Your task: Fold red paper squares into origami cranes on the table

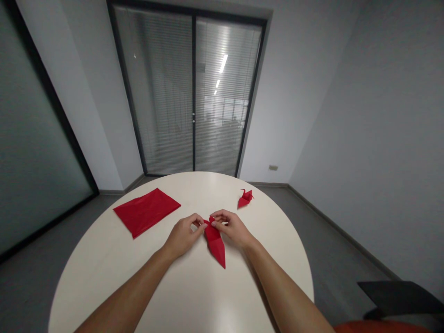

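Between my hands is a folded piece of red origami paper [216, 247], long and narrow, with its pointed end toward me. My left hand [185, 233] pinches its far left edge between thumb and fingers. On the other side, my right hand [232, 226] grips the far right part, thumb on top. The far end of the paper is split into two flaps, partly covered by my fingertips. A finished red paper crane [245, 198] stands beyond my right hand. Flat to the left lies a stack of red paper sheets [147, 212].
All of this rests on a round cream table [194, 296]. At the lower right is a chair with a black armrest [398, 296] and an orange-red seat [378, 327]. Beyond the table are glass doors with blinds [169, 101] and grey walls.
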A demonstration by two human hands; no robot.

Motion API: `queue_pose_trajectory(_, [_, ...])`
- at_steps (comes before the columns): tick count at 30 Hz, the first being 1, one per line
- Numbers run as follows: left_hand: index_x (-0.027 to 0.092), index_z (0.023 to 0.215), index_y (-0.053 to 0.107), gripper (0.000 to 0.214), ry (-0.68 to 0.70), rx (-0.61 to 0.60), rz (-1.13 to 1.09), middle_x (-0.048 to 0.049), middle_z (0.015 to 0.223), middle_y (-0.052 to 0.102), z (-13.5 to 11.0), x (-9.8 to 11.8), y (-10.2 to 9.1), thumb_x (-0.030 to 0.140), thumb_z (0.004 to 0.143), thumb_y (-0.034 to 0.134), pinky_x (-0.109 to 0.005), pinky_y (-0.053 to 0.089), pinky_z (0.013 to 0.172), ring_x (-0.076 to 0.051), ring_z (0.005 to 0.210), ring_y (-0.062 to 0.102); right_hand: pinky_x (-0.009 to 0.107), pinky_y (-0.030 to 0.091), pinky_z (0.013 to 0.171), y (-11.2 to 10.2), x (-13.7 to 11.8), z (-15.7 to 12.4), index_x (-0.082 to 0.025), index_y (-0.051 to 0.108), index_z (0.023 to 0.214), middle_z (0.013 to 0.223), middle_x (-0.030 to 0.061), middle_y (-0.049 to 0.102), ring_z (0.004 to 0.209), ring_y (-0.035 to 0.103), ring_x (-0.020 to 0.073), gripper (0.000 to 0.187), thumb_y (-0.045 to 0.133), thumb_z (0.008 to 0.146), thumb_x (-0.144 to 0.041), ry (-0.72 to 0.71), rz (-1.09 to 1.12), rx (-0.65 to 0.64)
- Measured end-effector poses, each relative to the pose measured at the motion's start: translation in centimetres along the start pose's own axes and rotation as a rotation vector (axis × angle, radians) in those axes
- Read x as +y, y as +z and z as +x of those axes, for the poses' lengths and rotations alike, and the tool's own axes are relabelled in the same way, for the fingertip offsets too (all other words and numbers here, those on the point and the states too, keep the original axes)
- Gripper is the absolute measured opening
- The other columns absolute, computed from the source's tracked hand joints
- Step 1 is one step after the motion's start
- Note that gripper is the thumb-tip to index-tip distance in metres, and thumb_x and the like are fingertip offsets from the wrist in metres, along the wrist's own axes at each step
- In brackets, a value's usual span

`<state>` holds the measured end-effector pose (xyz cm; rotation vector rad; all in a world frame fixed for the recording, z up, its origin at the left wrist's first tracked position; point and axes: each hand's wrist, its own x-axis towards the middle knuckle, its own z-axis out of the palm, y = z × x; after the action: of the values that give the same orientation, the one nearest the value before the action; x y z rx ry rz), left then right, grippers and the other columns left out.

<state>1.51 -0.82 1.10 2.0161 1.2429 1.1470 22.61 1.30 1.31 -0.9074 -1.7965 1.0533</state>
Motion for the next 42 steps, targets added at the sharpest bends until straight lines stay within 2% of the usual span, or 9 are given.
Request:
queue_pose_trajectory(4, [0.024,0.095,0.068,0.016,0.022,0.018,0.033,-0.0015,0.088,0.072,-0.1,0.5,-0.3,0.033,0.092,0.055,-0.025,0.046,0.063,-0.018,0.079,0.066,0.033,0.05,0.078,0.2,-0.5,-0.1,-0.019,0.069,0.106,0.094,0.0072,0.072,0.088,0.066,0.0198,0.031,0.07,0.085,-0.041,0.01,0.008,-0.004])
queue_pose_trajectory(8, [0.022,0.093,0.068,0.019,0.015,0.043,-0.04,-0.0038,0.093,0.072,0.2,0.3,0.1,0.033,0.092,0.054,-0.025,0.048,0.065,-0.019,0.083,0.066,0.033,0.05,0.077,0.3,-0.4,-0.1,-0.018,0.069,0.106,0.096,0.0077,0.072,0.09,0.067,0.0201,0.028,0.069,0.086,-0.038,0.002,0.016,-0.004])
queue_pose_trajectory(14, [0.019,0.089,0.066,0.015,-0.048,0.107,-0.163,-0.0041,0.088,0.07,0.6,-0.3,1.0,0.033,0.087,0.061,-0.026,0.049,0.065,-0.019,0.083,0.064,0.033,0.051,0.078,0.4,0.2,-0.1,-0.019,0.068,0.113,0.098,0.0073,0.07,0.092,0.065,0.02,0.032,0.069,0.084,-0.034,0.016,-0.016,0.03])
queue_pose_trajectory(19, [0.02,0.1,0.066,0.02,-0.076,0.057,-0.249,-0.0055,0.098,0.071,0.5,-0.1,1.5,0.03,0.083,0.063,-0.025,0.049,0.062,-0.02,0.089,0.065,0.032,0.052,0.072,0.6,0.3,0.0,-0.018,0.069,0.107,0.092,0.0067,0.07,0.082,0.064,0.0182,0.032,0.066,0.086,-0.042,0.046,0.065,0.005])
queue_pose_trajectory(23, [0.019,0.098,0.066,0.019,-0.091,0.086,-0.27,-0.0041,0.09,0.071,0.6,-0.2,1.7,0.027,0.08,0.065,-0.027,0.051,0.07,-0.018,0.084,0.065,0.031,0.054,0.071,0.6,0.1,-0.1,-0.019,0.067,0.112,0.093,0.0061,0.069,0.082,0.064,0.0182,0.036,0.067,0.086,-0.044,0.05,0.105,-0.017])
queue_pose_trajectory(28, [0.017,0.099,0.063,0.026,-0.157,0.095,-0.395,-0.0055,0.089,0.07,0.9,-0.7,1.9,0.035,0.08,0.068,-0.03,0.052,0.073,-0.019,0.083,0.066,0.034,0.056,0.073,0.2,0.2,-0.3,-0.019,0.068,0.119,0.096,0.0075,0.07,0.08,0.065,0.0179,0.039,0.064,0.089,-0.044,0.058,0.12,-0.06])
queue_pose_trajectory(33, [0.016,0.1,0.063,0.027,-0.161,0.104,-0.379,-0.0057,0.091,0.069,0.9,-0.5,1.8,0.034,0.08,0.067,-0.032,0.052,0.077,-0.019,0.084,0.066,0.037,0.056,0.077,-0.5,0.3,-0.3,-0.017,0.071,0.116,0.1,0.0102,0.075,0.083,0.069,0.0203,0.033,0.061,0.091,-0.037,0.058,0.014,-0.048])
queue_pose_trajectory(39, [0.017,0.099,0.064,0.027,-0.152,0.112,-0.342,-0.0049,0.091,0.069,0.9,-0.4,1.7,0.034,0.079,0.067,-0.03,0.052,0.075,-0.018,0.081,0.065,0.036,0.054,0.082,-1.1,-0.5,-0.4,-0.019,0.074,0.111,0.106,0.0102,0.076,0.096,0.071,0.0229,0.027,0.057,0.092,-0.027,-0.014,-0.186,-0.014])
queue_pose_trajectory(42, [0.017,0.098,0.065,0.027,-0.159,0.096,-0.356,-0.0048,0.089,0.069,0.9,-0.5,1.9,0.033,0.077,0.069,-0.03,0.052,0.074,-0.018,0.08,0.064,0.033,0.053,0.08,-1.1,-0.8,-0.4,-0.02,0.075,0.109,0.106,0.0091,0.075,0.094,0.07,0.0218,0.025,0.057,0.091,-0.025,-0.064,-0.269,-0.002])
